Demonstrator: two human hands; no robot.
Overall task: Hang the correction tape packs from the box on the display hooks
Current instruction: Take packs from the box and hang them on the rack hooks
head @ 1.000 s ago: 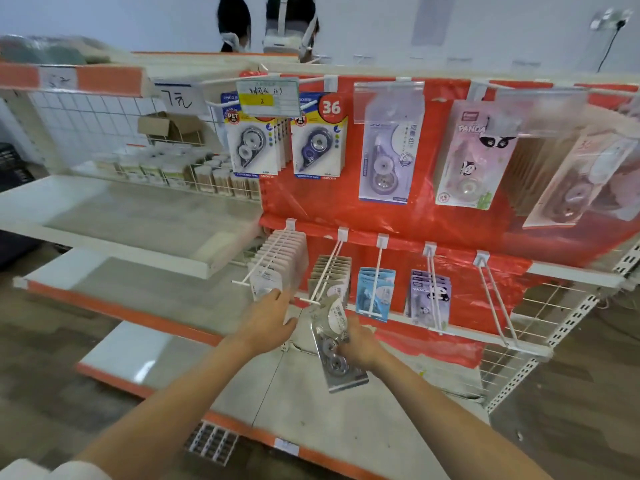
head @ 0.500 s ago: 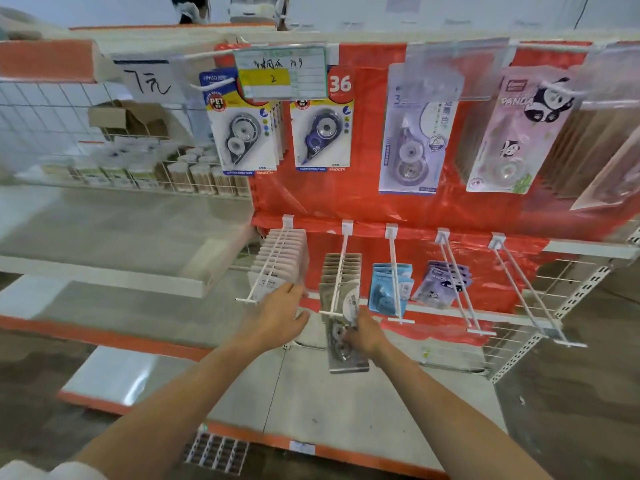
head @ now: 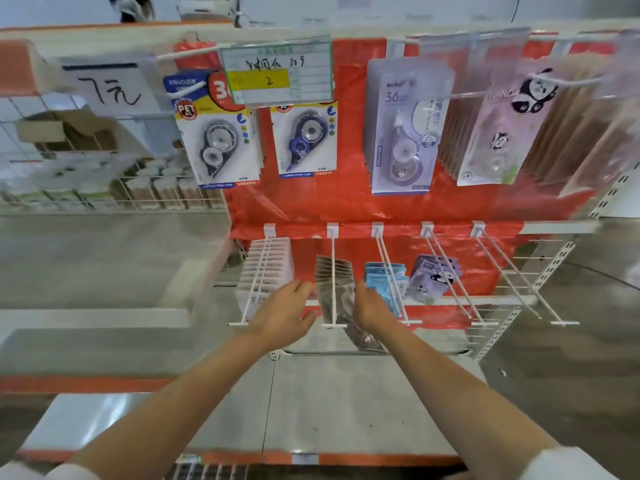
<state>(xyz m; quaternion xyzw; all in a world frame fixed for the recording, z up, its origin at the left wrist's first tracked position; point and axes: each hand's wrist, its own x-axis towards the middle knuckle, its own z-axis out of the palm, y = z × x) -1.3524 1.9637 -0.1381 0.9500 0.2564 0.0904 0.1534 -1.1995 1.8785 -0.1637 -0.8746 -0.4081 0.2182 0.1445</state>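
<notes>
My right hand [head: 372,308] pinches the grey correction tape pack [head: 341,301] by its right edge, fingers curled onto it, though blur hides exactly how they sit. The pack is threaded on the second lower display hook [head: 333,271], near the hook's front tip, its flat face turned toward me and its long axis hanging down below the wire. My left hand [head: 285,311] hovers just left of the pack with fingers loosely spread, holding nothing; I can't tell whether a fingertip touches it. The hook runs straight away from me toward the red back panel [head: 346,202], where the stack of same grey packs [head: 334,268] hangs. So, I judge, the pack goes directly forward along the wire, and my right hand is the nearer one to push it.
</notes>
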